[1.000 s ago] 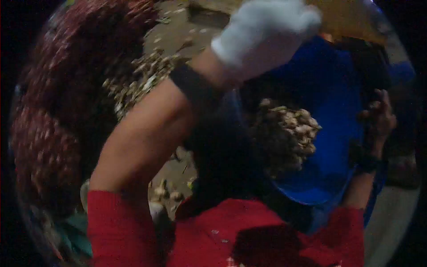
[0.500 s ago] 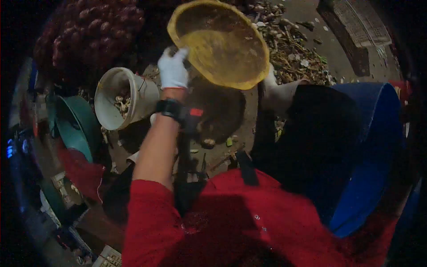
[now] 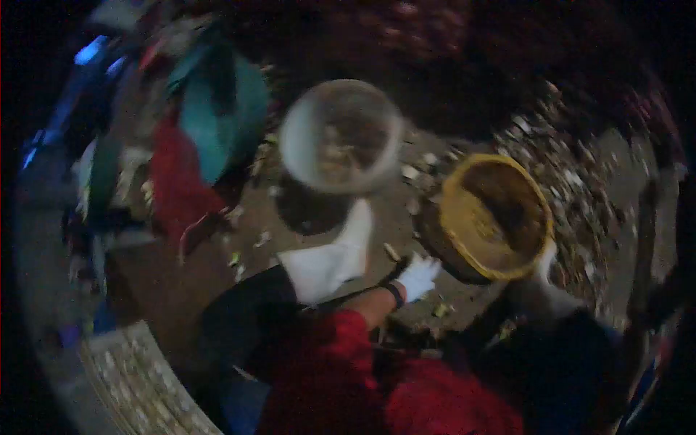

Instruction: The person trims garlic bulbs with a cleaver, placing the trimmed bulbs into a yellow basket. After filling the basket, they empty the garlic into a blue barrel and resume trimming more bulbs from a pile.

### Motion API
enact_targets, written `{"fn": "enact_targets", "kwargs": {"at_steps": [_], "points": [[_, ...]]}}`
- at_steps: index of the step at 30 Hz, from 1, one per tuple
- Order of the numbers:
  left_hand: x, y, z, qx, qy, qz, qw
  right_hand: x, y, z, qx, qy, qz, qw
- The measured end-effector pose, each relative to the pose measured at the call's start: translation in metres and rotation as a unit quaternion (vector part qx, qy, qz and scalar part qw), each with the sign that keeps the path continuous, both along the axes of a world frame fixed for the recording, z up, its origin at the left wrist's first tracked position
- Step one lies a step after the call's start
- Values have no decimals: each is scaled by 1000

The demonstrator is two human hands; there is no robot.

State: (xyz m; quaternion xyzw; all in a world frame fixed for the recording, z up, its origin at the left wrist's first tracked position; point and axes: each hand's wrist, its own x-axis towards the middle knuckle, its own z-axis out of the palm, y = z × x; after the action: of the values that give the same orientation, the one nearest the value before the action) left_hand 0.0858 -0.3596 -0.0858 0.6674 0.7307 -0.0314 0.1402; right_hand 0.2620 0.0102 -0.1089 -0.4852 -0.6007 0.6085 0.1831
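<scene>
Low over the floor is my left hand in a white glove, its fingers apart and holding nothing. Just to its right is a round yellow basin with a rough rim and a stained inside. The basin looks tilted; blur hides whether it rests fully on the floor. My right hand does not show. Ahead of my left boot stands a white bucket with pale pieces inside, too blurred to name.
Plant scraps lie heaped on the right. A teal tub and red netting are at the left. Lower left is a light crate with pale pieces. Dark red sacks fill the back.
My left hand has left the yellow basin's rim and come down beside it. The basin appears lower. The view has swung left, and the blue tub at the right is out of sight.
</scene>
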Motion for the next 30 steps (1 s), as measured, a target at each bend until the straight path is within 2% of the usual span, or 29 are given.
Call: {"fn": "enact_targets", "kwargs": {"at_steps": [1,3,6,8,9,11,12,13,14,15,16,17,18,19,20,21,23,25,26,27,28,29,30], "points": [[-7,2,12,-75,-48,-5,996,-16,-9,-31,-37,19,2,999],[-16,9,26,-169,-53,26,984,-31,-22,-52,-81,46,-1,996],[-23,-1,28,-178,-82,72,978,-33,-25,-58,-103,66,0,992],[-26,-7,30,-145,-54,-4,988,-46,-22,-60,-99,90,13,991],[-26,-9,26,-141,-51,3,989,-46,-20,-55,-91,74,18,993],[-25,-6,1,-149,-67,-32,986,-43,-5,-24,-30,56,22,998],[-23,-7,-14,-114,-86,-4,990,-27,13,10,28,39,11,999],[-21,-9,-21,-85,-132,45,987,0,34,63,114,8,-2,993],[-23,-10,-19,-85,-158,50,982,33,45,133,213,-18,-16,977],[-27,-1,27,-147,-237,166,946,61,42,208,307,-43,-42,950],[-33,4,52,-151,-319,220,910,86,32,278,385,-69,-63,918],[-36,6,52,-117,-329,209,913,104,7,335,460,-78,-92,880],[-50,2,12,-101,-540,204,811,114,-12,377,510,-95,-113,847],[-57,4,10,-35,-604,241,759,121,-28,410,543,-105,-133,823],[-63,24,89,-45,-640,322,696,127,-45,434,572,-122,-157,796],[-76,28,92,62,-625,286,723,135,-61,451,591,-142,-187,772],[-93,59,145,147,-636,281,704,154,-88,478,615,-175,-236,732],[-93,93,184,139,-765,241,580,180,-107,498,621,-203,-278,704],[-62,108,240,144,-761,144,616,197,-127,506,626,-209,-297,690],[-32,139,291,144,-740,135,643,209,-129,514,642,-191,-306,676],[3,162,329,159,-716,128,668,236,-141,518,686,-189,-305,633],[26,180,349,130,-692,33,709,266,-151,516,727,-183,-305,587],[69,194,380,40,-822,-4,568,280,-156,518,763,-180,-306,541]]}}
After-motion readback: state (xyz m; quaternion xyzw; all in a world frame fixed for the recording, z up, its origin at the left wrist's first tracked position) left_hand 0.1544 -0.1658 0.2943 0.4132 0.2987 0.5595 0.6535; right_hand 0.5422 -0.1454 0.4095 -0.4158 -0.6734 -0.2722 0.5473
